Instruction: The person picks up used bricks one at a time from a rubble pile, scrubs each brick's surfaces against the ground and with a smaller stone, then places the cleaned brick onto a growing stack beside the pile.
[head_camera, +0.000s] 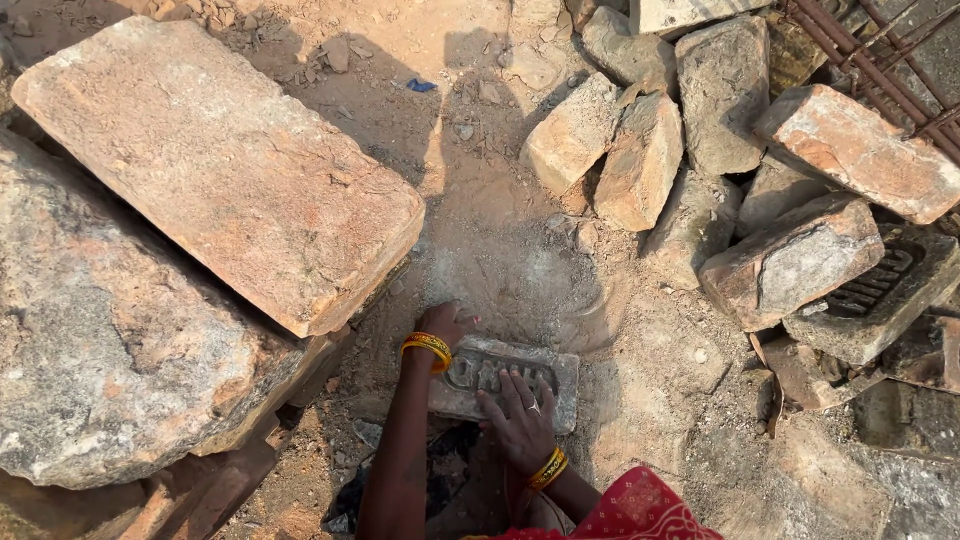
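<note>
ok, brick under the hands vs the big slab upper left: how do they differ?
The brick is small and grey, with a moulded recess facing up; the slab is far larger, reddish-tan and plain-faced. The brick lies flat on the ground; the slab rests tilted across a boulder. Both are dusty, rough-edged rectangular blocks.

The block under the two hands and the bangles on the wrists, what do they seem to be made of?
The block looks like a fired clay brick coated in grey dust or old mortar: rectangular, with a moulded recess on top, matte and rough. The bangles look like shiny yellow metal, perhaps gold-coloured, with thin red bands that may be glass or plastic; the picture cannot settle which.
</note>
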